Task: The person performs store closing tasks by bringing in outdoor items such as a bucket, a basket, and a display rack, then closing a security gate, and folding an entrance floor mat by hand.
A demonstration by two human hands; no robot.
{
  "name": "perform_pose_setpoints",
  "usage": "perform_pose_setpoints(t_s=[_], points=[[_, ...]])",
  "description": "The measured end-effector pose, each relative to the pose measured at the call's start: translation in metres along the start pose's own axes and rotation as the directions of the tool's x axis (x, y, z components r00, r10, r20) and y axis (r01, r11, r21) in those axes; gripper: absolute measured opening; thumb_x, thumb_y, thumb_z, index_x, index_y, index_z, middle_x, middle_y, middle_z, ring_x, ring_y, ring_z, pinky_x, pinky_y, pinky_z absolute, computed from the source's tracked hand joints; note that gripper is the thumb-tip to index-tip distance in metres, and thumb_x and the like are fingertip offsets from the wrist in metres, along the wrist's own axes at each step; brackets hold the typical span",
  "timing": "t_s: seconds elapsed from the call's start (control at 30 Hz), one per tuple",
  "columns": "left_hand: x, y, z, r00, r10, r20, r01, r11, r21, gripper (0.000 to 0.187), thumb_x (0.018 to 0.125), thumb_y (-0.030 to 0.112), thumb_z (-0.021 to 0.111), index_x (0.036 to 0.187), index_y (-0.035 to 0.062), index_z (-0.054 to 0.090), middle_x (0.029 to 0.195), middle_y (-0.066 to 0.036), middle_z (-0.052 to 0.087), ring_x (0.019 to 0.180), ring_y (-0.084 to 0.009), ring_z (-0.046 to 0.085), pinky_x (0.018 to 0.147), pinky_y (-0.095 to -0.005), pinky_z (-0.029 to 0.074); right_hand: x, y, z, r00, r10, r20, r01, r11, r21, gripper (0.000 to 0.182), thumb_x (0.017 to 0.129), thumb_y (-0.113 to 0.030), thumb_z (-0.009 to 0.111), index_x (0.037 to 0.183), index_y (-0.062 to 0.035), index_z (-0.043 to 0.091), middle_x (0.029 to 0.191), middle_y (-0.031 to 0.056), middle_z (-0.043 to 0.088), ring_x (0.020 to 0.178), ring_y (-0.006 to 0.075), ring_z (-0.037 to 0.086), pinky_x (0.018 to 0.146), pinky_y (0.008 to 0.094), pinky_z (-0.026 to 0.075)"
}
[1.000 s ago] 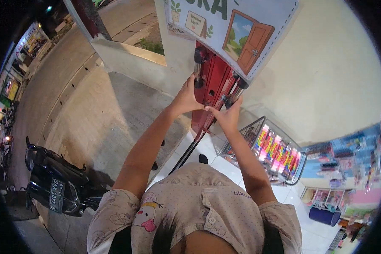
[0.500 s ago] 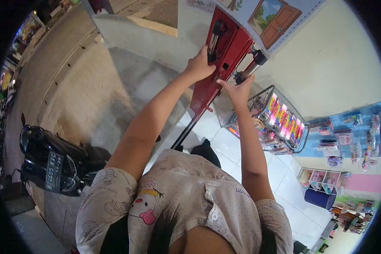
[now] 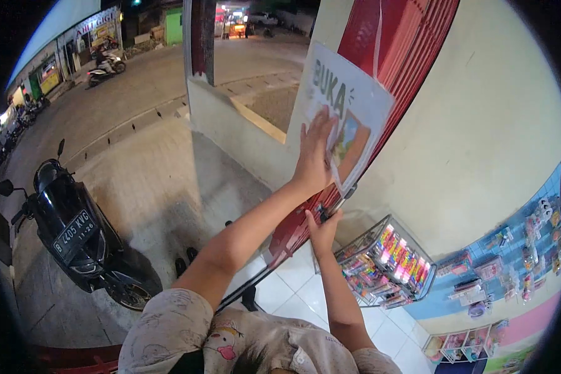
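A white sheet [image 3: 371, 103] with the word "BUKA" and a picture hangs on the red folding metal door [image 3: 389, 47]. My left hand [image 3: 316, 149] lies on the sheet's left part, its fingers stretched upward and no object in its grip. Lower down, my right hand [image 3: 323, 229] is closed round the lower part of the metal handle [image 3: 338, 207], just under the sheet's bottom corner. Below both hands the door's foot meets a dark floor track [image 3: 246, 283].
A black motorcycle [image 3: 75, 230] is parked outside at the left. At right are a wire rack of colourful packets [image 3: 389, 265], a blue pegboard [image 3: 455, 274] with hanging goods and a white shelf [image 3: 461, 346]. A low wall [image 3: 237, 128] stands beyond the door.
The view has tilted up, showing more street and door. My left hand has left the door's left handle and moved up onto the sheet. My right hand stays at its handle.
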State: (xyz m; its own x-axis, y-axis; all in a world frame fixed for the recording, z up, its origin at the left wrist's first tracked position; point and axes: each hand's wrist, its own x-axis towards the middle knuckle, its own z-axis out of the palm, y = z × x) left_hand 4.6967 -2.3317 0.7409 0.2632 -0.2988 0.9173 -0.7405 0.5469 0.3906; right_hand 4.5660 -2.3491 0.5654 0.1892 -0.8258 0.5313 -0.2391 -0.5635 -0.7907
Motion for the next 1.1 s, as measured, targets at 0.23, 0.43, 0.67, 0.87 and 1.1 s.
perform_pose_setpoints(t_s=[0.23,0.43,0.67,0.87,1.1], points=[[-0.011,0.041,-0.077,0.668,-0.684,-0.294,0.246,0.575,-0.780,0.041,0.087,0.026,0.056,0.115,-0.0021,0.047,0.116,-0.008,0.051,0.103,-0.0141,0.049,0.090,-0.0289,0.037,-0.015,-0.037,-0.008,0.995,-0.101,0.000,0.100,0.985,-0.137,0.076,0.072,-0.022,0.071,0.124,0.0047,0.024,0.107,0.0212,0.047,0.098,0.0304,0.051,0.086,0.0351,0.039],[-0.007,0.025,-0.135,0.694,-0.686,-0.217,0.080,0.373,-0.924,0.045,0.084,0.029,0.059,0.115,-0.0014,0.047,0.114,-0.008,0.052,0.105,-0.0146,0.049,0.090,-0.0294,0.038,-0.018,-0.022,0.001,0.994,-0.112,0.017,0.114,0.984,-0.139,0.058,0.073,-0.020,0.070,0.110,0.0009,0.030,0.097,0.0157,0.045,0.088,0.0265,0.047,0.080,0.0340,0.039],[0.000,0.014,-0.136,0.710,-0.700,0.077,0.077,-0.031,-0.997,0.043,0.087,0.029,0.053,0.120,0.0022,0.045,0.116,-0.006,0.052,0.102,-0.0159,0.052,0.089,-0.0302,0.040,-0.012,-0.017,0.002,0.993,-0.115,0.017,0.115,0.993,0.011,0.058,0.073,-0.015,0.071,0.111,-0.0006,0.029,0.094,0.0126,0.045,0.086,0.0229,0.047,0.078,0.0330,0.041],[-0.017,-0.037,-0.105,0.754,-0.398,0.523,0.323,-0.468,-0.823,0.040,0.087,0.028,0.054,0.115,0.0016,0.046,0.103,-0.013,0.058,0.083,-0.0181,0.059,0.074,-0.0284,0.046,-0.014,-0.011,0.004,0.997,-0.070,0.025,0.073,0.991,-0.116,0.054,0.073,-0.016,0.071,0.106,0.0005,0.032,0.093,0.0113,0.042,0.083,0.0212,0.047,0.074,0.0322,0.042],[-0.019,-0.051,-0.001,0.585,-0.801,0.125,0.707,0.429,-0.563,0.055,0.083,0.031,0.059,0.120,-0.0018,0.035,0.087,-0.012,0.060,0.080,-0.0231,0.058,0.073,-0.0328,0.044,-0.013,-0.003,0.007,0.997,-0.078,0.017,0.079,0.991,-0.109,0.059,0.073,-0.015,0.071,0.110,0.0000,0.029,0.094,0.0117,0.044,0.079,0.0187,0.048,0.065,0.0299,0.044]])
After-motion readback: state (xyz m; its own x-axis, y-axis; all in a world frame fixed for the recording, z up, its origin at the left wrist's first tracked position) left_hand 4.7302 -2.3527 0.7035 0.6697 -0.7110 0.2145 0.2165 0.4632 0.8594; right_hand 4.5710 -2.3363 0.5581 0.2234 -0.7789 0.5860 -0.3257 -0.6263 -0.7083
